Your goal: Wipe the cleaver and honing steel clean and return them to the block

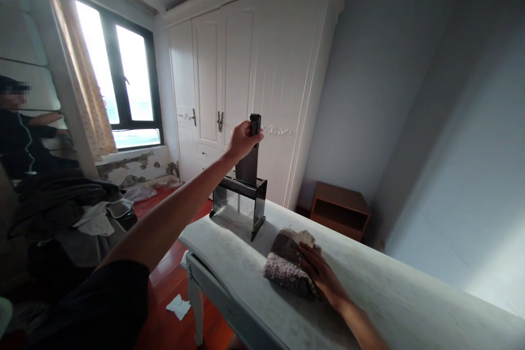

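My left hand [245, 138] is closed around the black handle [255, 122] of an upright, knife-like piece with a wide, flat dark blade [247, 167]. The blade's lower end goes down into or behind a black-framed holder [261, 197] with clear walls; which of the two I cannot tell. This holder stands near the left end of the white table [369, 279]. Over a folded grey-brown fuzzy cloth [287, 265] lies my right hand [322, 273], its fingers stretched out flat and its thumb hidden. The cloth rests on the tabletop, right of the holder.
Behind the table is a white wardrobe [279, 65], with a brown open-fronted cabinet [342, 202] to its right. Dark clothes [61, 219] are heaped at the left. White paper [178, 306] lies on the red floor. A person [24, 131] shows at the left edge, possibly reflected.
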